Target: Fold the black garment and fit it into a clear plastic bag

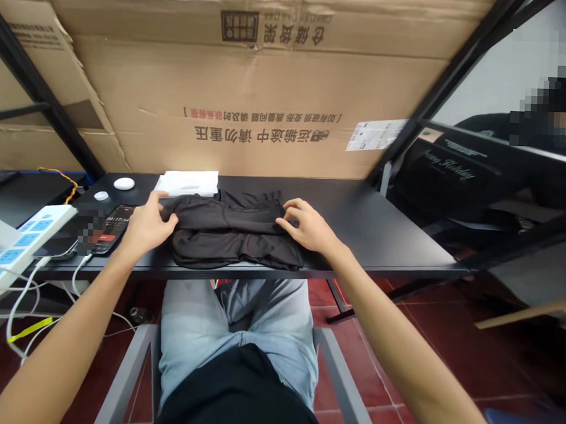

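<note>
Resting your left hand and right hand on a folded black garment, you are seated at the front edge of a black counter. Both hands are open, with fingers slightly curled: the left lies on the garment's left end, the right on its right end, and neither is visibly gripping. The garment lies near the middle of the counter, close to the front edge. Just behind it, toward the back edge, sits a white folded packet. Toward the left end are two small white rounded objects, a smartphone just beside your left hand, and a white power strip at the front left corner. A large cardboard carton stands behind the counter.
</note>
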### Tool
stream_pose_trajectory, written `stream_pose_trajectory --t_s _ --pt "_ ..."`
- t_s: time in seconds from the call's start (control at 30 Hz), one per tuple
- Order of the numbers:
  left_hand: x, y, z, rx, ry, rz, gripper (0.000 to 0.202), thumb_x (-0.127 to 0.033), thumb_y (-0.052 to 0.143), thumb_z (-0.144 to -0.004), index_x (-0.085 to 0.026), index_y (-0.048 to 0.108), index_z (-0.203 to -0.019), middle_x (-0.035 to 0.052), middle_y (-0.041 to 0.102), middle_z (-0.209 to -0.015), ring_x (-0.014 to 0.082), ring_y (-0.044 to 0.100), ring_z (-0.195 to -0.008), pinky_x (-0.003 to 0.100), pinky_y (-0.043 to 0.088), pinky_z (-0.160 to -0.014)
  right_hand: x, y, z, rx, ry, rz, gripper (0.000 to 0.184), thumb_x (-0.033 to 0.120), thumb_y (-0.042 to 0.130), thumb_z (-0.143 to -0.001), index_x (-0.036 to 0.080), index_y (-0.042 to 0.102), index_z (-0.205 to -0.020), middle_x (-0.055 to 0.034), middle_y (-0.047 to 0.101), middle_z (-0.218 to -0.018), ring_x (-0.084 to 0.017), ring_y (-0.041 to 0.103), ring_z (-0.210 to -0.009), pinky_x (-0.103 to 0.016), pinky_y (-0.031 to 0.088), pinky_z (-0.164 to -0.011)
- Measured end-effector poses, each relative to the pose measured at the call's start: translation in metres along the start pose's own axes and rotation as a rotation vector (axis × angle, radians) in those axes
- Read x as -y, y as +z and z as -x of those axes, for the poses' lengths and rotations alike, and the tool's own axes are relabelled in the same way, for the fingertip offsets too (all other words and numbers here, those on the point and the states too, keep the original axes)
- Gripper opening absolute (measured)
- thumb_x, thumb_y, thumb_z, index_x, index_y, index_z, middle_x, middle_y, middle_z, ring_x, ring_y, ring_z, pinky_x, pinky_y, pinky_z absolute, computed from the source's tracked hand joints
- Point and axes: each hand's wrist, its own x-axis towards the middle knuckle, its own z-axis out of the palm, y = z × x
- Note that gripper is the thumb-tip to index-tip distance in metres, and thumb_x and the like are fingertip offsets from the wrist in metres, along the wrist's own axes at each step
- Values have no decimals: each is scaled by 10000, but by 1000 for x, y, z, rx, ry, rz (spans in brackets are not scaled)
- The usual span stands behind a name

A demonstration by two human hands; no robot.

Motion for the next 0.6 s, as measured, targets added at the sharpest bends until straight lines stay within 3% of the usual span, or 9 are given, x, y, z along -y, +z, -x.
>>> stream_pose_trajectory --t_s 0.1,0.2,0.27,0.4,0.5,0.6 --pt "14 -3 1 99 38 5 555 -491 749 -887 -241 728 -1382 115 825 -1201 362 787 -1097 483 601 -1032 -9 3 -10 -59 23 -46 143 396 709 -1046 255 726 -1057 -140 739 -1368 -350 727 -1262 -564 611 -1135" --pt "8 0 -13 53 69 44 548 -580 708 -929 -229 764 -1347 129 824 -1272 350 785 -1131 476 593 -1068 -18 9 -25 -58 75 -88 301 326 759 -995 221 744 -1276 -153 791 -1294 -335 779 -1144 -538 646 -1080" --pt "-1 5 -26 47 81 69 488 -555 689 -947 -218 786 -1285 133 833 -1258 350 779 -1169 467 585 -1092 -23 12 -34 -16 103 -80 298 289 778 -968 212 783 -1255 -135 826 -1168 -318 799 -1038 -506 662 -1029" --pt "-12 12 -40 36 124 126 314 -436 655 -955 -218 802 -1128 114 847 -1211 331 776 -1171 440 577 -1107 -28 8 -41 -25 136 -70 124 228 725 -957 229 833 -1018 -83 826 -962 -278 789 -903 -441 664 -945" --pt "-15 12 -34 -47 156 177 319 -421 637 -965 -217 784 -1163 100 835 -1277 305 770 -1168 418 573 -1126 -28 4 -38 -114 134 -117 127 243 692 -976 236 814 -1007 -85 827 -1006 -278 786 -938 -449 668 -947" --pt "-14 7 -23 -77 167 199 319 -425 626 -974 -221 769 -1174 95 824 -1309 297 759 -1212 401 575 -1135 -25 5 -33 -92 123 -189 211 297 739 -983 243 792 -1179 -98 835 -1140 -292 796 -1033 -476 668 -988"
